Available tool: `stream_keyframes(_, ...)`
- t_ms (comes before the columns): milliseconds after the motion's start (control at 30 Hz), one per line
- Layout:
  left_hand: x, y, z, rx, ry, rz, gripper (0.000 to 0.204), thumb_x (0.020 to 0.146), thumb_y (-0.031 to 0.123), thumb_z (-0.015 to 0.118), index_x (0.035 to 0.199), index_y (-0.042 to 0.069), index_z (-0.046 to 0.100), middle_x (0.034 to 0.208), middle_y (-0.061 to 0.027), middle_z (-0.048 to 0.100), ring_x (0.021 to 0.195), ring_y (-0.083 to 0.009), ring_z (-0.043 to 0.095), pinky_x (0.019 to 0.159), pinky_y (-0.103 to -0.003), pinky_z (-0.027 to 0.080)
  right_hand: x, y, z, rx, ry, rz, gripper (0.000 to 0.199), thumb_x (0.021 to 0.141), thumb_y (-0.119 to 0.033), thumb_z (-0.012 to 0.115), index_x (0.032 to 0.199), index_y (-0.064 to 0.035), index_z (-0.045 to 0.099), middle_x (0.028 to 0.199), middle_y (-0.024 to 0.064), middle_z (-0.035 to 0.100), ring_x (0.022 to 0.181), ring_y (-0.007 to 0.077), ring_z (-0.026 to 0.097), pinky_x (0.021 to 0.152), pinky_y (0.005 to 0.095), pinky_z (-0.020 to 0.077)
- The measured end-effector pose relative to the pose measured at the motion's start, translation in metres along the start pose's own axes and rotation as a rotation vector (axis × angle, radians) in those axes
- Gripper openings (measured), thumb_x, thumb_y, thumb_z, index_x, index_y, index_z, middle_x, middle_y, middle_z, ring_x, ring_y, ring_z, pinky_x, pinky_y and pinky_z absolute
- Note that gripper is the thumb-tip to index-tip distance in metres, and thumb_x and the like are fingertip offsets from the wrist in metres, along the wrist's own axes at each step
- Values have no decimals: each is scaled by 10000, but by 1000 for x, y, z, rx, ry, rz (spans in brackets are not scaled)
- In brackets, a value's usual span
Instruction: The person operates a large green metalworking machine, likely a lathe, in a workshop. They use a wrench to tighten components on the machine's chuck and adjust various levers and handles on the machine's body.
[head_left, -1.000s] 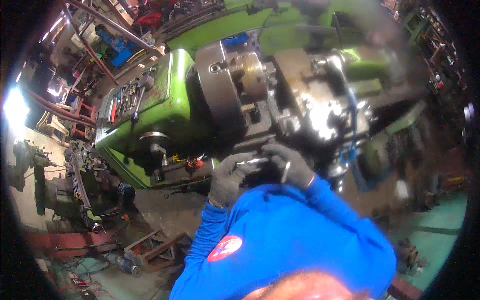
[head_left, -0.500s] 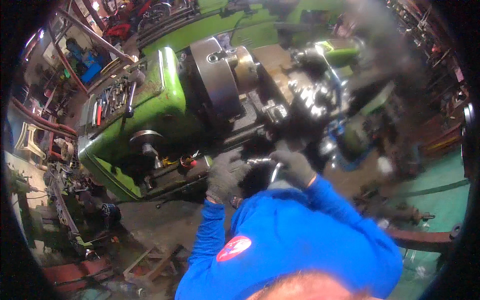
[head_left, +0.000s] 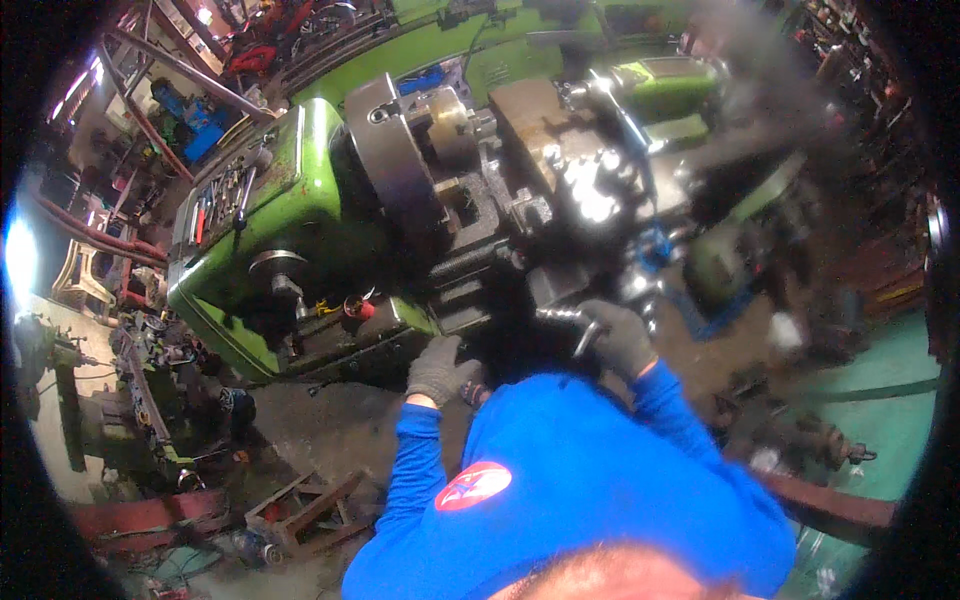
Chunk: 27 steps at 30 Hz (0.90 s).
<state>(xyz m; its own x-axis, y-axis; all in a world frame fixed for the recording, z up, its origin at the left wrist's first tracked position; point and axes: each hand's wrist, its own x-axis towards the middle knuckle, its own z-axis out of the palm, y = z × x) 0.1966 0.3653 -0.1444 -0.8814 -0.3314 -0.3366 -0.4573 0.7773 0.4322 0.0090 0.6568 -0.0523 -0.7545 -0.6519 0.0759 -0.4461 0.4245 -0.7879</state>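
My right hand (head_left: 620, 340), in a grey work glove, is closed around a shiny T-shaped metal tool that looks like a chuck key (head_left: 562, 315). Its shaft points left and its crossbar (head_left: 586, 340) sticks out below the fingers. My left hand (head_left: 440, 372), gloved alike, is at the front edge of the green lathe (head_left: 335, 215), fingers loosely apart and nothing visible in them. Up and left of the key is the lathe's large steel chuck (head_left: 388, 150), with a round socket in its rim. A cylindrical metal piece (head_left: 450, 125) sits at the chuck's face.
Several hand tools (head_left: 222, 200) lie on the headstock top. A red cup-like container (head_left: 358, 307) stands on a ledge beside a lever handle (head_left: 288, 285). The lathe carriage (head_left: 595, 185) is right of the chuck. A rusty metal frame (head_left: 305, 510) lies on the floor.
My left hand has come off the key's end and drawn down and left. My right hand has moved right, carrying the key. The view has shifted slightly.
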Motion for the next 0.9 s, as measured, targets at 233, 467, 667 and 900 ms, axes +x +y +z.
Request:
stream_keyframes(233, 5, 129, 30, -74, -44, 81, 680, 918, 501, 647, 1438, 73, 557, 1480, -211, 524, 1344, -403, 520, 1114, -497, 433, -42, 75, -54, 45, -36, 78, 207, 939, -156, 656, 1119, -66, 703, 992, 198, 719, 925, 388, 710, 782, 417, 550)
stream_keyframes(467, -20, 172, 29, 29, -53, -8, 636, 896, 458, 671, 1376, 50, 584, 1384, -196, 580, 1268, -388, 573, 1058, -457, 485, -78, 141, -84, 237, -94, 212, 228, 903, -65, 609, 1103, -50, 716, 948, 182, 733, 881, 304, 722, 783, 395, 546)
stream_keyframes(667, -30, 167, 23, 50, -34, -64, 635, 902, 477, 652, 1393, 80, 583, 1391, -187, 583, 1277, -383, 567, 1060, -491, 474, -65, 149, -90, 263, 24, 122, 196, 964, -83, 618, 1122, -13, 711, 977, 183, 745, 856, 276, 718, 759, 374, 544)
stream_keyframes(900, 7, 172, 23, 38, -34, 98, 588, 927, 453, 640, 1373, 72, 603, 1375, -181, 602, 1273, -378, 574, 1065, -486, 465, -68, 129, -85, 260, 73, 260, 171, 986, -113, 625, 1074, -1, 721, 893, 128, 711, 811, 169, 648, 747, 338, 523)
